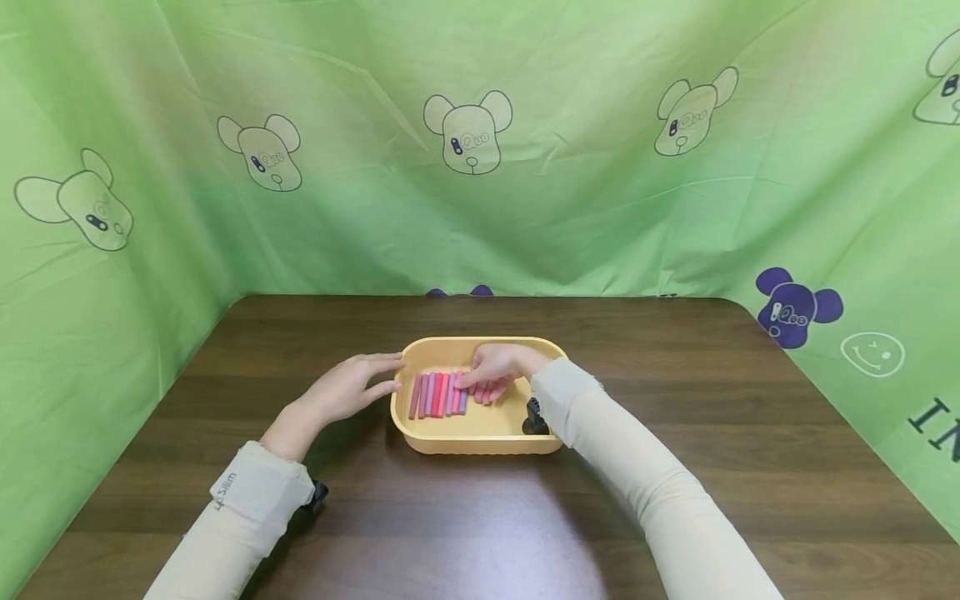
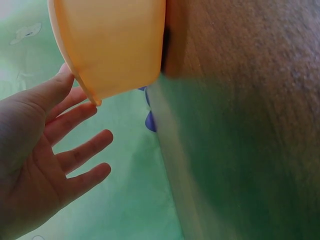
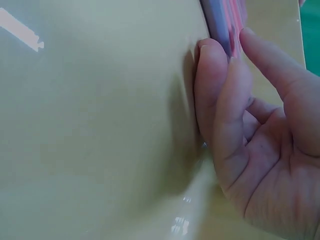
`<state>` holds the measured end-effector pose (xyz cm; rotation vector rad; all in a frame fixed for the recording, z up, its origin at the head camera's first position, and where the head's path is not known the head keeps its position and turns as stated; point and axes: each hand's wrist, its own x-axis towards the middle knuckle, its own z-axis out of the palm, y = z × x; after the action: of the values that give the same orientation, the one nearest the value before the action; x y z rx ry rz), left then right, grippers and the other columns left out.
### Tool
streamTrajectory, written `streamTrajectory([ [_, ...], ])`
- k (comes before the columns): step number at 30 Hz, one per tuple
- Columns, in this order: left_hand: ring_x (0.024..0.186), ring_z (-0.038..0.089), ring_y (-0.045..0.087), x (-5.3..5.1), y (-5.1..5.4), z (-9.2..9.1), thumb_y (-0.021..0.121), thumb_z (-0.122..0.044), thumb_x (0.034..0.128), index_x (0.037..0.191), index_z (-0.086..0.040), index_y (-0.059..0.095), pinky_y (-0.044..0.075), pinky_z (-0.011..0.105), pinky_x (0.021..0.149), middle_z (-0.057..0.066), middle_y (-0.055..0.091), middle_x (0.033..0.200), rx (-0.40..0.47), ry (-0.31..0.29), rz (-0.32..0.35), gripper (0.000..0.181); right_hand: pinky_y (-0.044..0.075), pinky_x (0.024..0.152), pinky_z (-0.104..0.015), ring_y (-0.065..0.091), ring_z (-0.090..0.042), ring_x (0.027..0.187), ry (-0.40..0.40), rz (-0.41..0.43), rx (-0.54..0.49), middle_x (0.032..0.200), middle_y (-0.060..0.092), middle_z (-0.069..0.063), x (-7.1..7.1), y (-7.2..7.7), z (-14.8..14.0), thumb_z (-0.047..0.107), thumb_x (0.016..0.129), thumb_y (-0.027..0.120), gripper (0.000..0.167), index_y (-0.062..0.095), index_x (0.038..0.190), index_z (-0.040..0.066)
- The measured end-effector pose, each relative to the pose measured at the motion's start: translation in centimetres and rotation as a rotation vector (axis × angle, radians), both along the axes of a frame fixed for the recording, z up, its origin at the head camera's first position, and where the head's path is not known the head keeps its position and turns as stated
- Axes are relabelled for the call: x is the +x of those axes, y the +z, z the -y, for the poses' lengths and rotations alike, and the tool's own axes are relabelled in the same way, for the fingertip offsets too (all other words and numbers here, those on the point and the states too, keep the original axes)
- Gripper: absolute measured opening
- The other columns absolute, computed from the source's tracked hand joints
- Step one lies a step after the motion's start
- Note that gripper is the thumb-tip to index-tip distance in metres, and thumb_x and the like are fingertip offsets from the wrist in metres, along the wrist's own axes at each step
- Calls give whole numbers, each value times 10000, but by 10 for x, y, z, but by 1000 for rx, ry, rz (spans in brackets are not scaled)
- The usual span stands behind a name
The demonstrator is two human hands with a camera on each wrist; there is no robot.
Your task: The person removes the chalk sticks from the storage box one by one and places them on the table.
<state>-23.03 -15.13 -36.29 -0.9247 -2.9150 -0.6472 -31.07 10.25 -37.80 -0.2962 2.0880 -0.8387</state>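
Observation:
A yellow plastic basin (image 1: 480,446) stands on the table, with several thin pink, red and purple sticks (image 1: 437,395) lying side by side at its left end. My left hand (image 1: 347,389) is at the basin's left rim, its fingers spread and nearly straight. In the left wrist view, the thumb (image 2: 59,87) touches that rim. Inside the basin, my right hand (image 1: 495,372) has curled fingers and pinches at the row's right end. The right wrist view has its fingertips against the purple end stick (image 3: 215,22) and the thumb over the top of the row.
The brown wooden table (image 1: 225,375) extends around the basin. Behind it hangs a green cloth (image 1: 375,233) printed with bear heads. A black wrist device (image 1: 535,417) sits under the right wrist, inside the basin's right end.

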Motion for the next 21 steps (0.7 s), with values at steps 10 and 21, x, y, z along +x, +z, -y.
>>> streamTrajectory([
  [10, 1251, 312, 514, 1, 0, 0, 578, -234, 925, 1275, -11, 564, 406, 465, 1056, 145, 560, 1328, 4, -6, -26, 416, 479, 440, -143, 562, -53, 439, -47, -32, 15, 533, 622, -6, 2, -2, 4, 180, 884, 639, 251, 634, 675, 41],
  [21, 1258, 312, 508, 2, 1, 0, 577, -233, 926, 1281, -13, 559, 404, 464, 1058, 144, 553, 1337, 7, -3, -18, 418, 523, 514, -148, 575, -38, 474, -28, -33, 38, 553, 620, 11, -1, -3, 3, 206, 876, 654, 258, 609, 670, 57],
])
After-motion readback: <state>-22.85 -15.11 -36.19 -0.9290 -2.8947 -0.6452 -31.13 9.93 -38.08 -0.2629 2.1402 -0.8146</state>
